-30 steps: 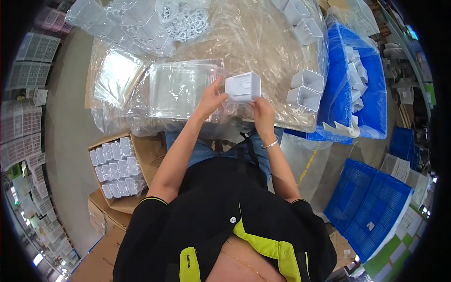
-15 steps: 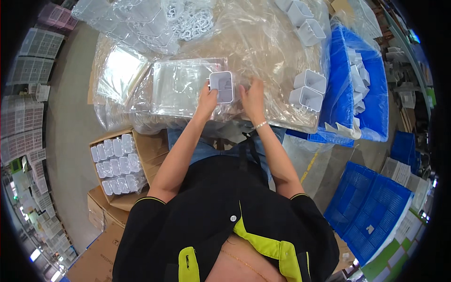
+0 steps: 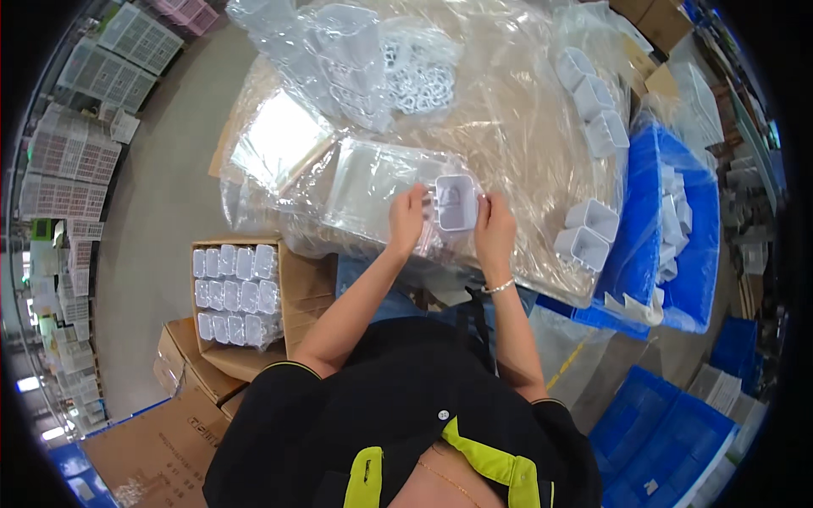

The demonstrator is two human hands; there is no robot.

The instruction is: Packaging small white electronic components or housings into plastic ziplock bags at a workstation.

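A small white plastic container (image 3: 456, 205) is held over the front of the table, its open top facing me. My right hand (image 3: 497, 230) grips its right wall, with thumb and fingers at the rim. Close to its left side, by the small projecting tabs, is my left hand (image 3: 407, 222), fingers loosely bent and apart. Something small and greyish shows inside the container, too unclear to name. Beneath and left of it lies a stack of clear plastic bags (image 3: 364, 182). Two similar white containers (image 3: 584, 245) stand to the right.
Clear film covers the table (image 3: 508, 118). A bag of white hooks or rings (image 3: 419, 76) lies at the back, beside bagged clear containers (image 3: 343, 51). More white cups (image 3: 593, 97) stand far right. A blue bin (image 3: 699, 279) holds white pieces. A carton (image 3: 309, 292) of wrapped containers sits lower left.
The container has gone from my left hand to my right, which has closed on its right wall. My left hand has let go and stays beside it. The whole view has shifted.
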